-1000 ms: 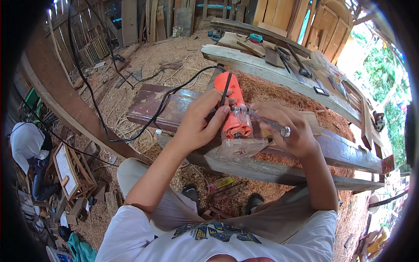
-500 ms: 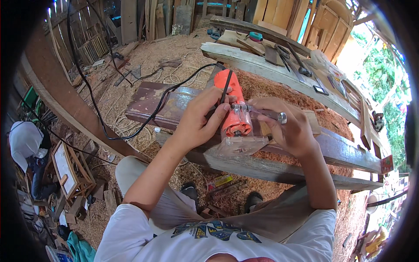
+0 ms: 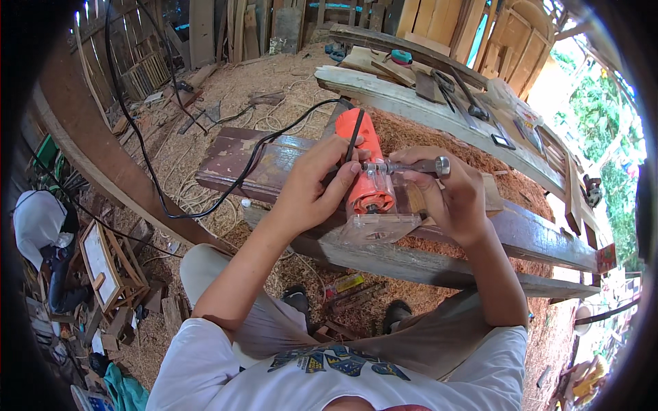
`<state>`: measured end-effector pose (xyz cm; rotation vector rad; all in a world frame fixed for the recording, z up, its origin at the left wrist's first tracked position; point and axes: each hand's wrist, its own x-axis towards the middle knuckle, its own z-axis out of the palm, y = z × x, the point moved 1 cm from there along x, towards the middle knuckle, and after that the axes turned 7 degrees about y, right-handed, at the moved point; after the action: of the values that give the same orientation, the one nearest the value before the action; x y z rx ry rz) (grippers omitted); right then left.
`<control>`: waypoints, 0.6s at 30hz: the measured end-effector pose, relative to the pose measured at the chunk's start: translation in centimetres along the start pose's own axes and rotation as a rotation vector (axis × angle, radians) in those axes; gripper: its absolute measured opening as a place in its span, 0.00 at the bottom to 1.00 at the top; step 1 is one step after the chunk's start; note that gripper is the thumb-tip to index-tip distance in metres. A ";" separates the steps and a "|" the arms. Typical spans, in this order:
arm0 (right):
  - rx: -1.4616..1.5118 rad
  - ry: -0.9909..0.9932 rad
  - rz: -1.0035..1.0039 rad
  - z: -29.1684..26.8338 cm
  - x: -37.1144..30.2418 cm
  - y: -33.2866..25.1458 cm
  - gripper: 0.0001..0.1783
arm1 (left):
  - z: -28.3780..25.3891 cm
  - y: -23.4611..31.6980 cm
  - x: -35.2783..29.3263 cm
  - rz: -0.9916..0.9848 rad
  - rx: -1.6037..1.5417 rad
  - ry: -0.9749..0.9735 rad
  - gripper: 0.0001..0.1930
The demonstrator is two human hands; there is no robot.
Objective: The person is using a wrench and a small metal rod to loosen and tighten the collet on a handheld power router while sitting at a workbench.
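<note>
An orange power tool (image 3: 371, 140) lies across the plank bench (image 3: 452, 260), its clear base (image 3: 380, 228) by the near edge. The person's left hand (image 3: 317, 183) grasps its body; the right hand (image 3: 452, 195) grips a screwdriver (image 3: 426, 166), pointed at the tool's metal clamp (image 3: 373, 168). A brown panel (image 3: 236, 164) extends leftward; beyond lies a pale plank (image 3: 404, 99).

1. The left hand (image 3: 319, 181) steadies an orange power tool (image 3: 371, 142), its fingers against a black strip along the body.
2. The right hand (image 3: 449, 195) grips a screwdriver-like tool (image 3: 423, 166) held sideways, its far end at the power tool's metal fitting (image 3: 373, 167).
3. A clear plate (image 3: 384, 229) forms the power tool's near end.
4. A black cord (image 3: 265, 144) crosses a brown plank (image 3: 229, 159).
5. At far left, another person (image 3: 42, 219) is near a wooden frame (image 3: 101, 264).
</note>
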<state>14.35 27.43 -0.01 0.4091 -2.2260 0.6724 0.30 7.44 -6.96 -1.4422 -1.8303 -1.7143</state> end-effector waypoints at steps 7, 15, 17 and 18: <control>0.049 -0.011 -0.018 -0.2 0.2 0.6 0.12 | 0.1 0.1 0.1 0.001 0.022 0.000 0.04; 0.145 -0.095 0.034 -0.1 1.2 0.7 0.10 | -0.1 0.1 0.1 -0.009 0.017 -0.023 0.05; 0.149 -0.089 0.028 -0.1 1.3 0.7 0.10 | -0.1 0.1 0.2 -0.028 0.002 -0.031 0.04; 0.150 -0.090 0.027 0.0 1.3 0.7 0.10 | -0.1 0.2 0.1 -0.029 0.003 -0.030 0.04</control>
<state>13.18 27.90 0.73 0.4930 -2.2765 0.8537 0.36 7.38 -6.71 -1.4557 -1.8768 -1.7118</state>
